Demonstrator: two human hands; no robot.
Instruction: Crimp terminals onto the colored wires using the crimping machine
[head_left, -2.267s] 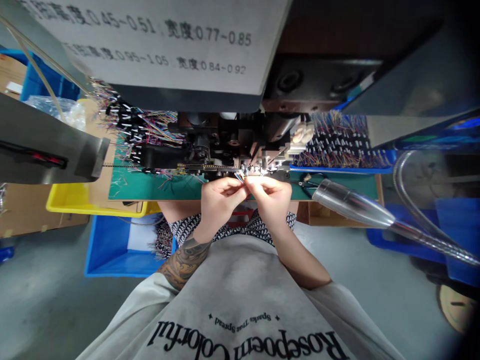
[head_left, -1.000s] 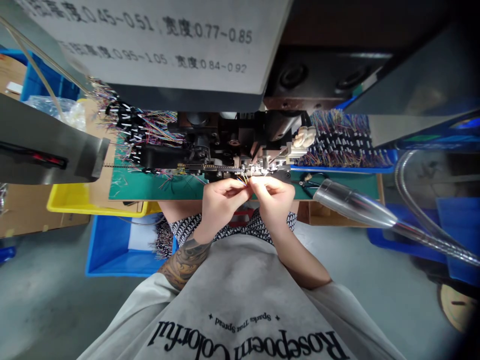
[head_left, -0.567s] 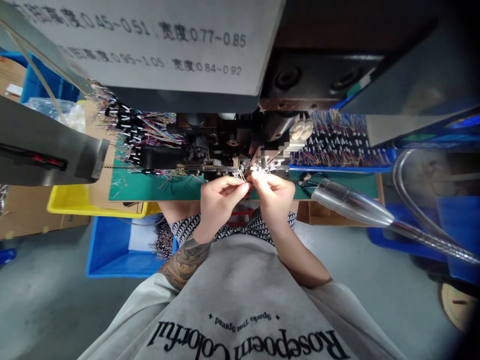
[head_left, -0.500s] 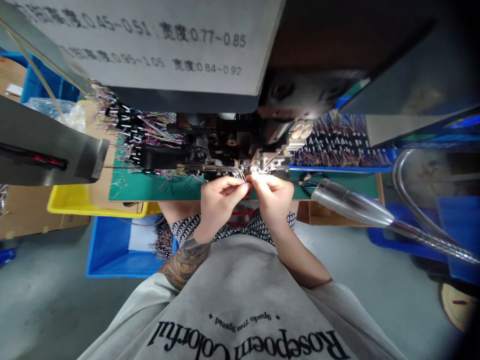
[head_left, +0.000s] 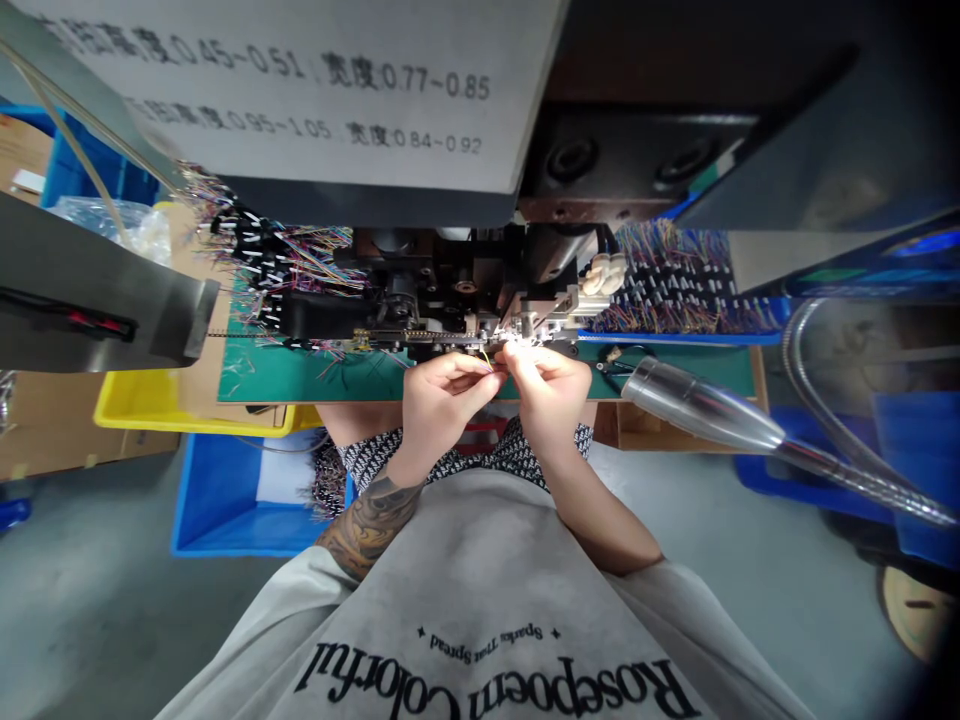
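My left hand (head_left: 444, 405) is pinched around thin coloured wires (head_left: 486, 358), of which a yellow strand shows most clearly above the thumb. Close beside it, my right hand (head_left: 553, 395) has thumb and forefinger pressed together at the brightly lit working point of a crimping machine (head_left: 465, 285). Glare and the fingers hide the wire tips there, but the wires run between both hands. A perforated strip of terminals (head_left: 420, 336) leads in from the left to the same spot.
Bundled wires fill a blue tray (head_left: 675, 338) at right; more wire bundles (head_left: 255, 240) lie at left. A metal gooseneck lamp (head_left: 701, 405) reaches in from the right. A green mat (head_left: 307, 378) covers the bench. Yellow (head_left: 135, 405) and blue (head_left: 225, 510) bins stand lower left.
The machine's dark upper block, blurred before, now shows sharply with two bolts. Fewer coloured strands show above my left hand. Both hands have barely shifted.
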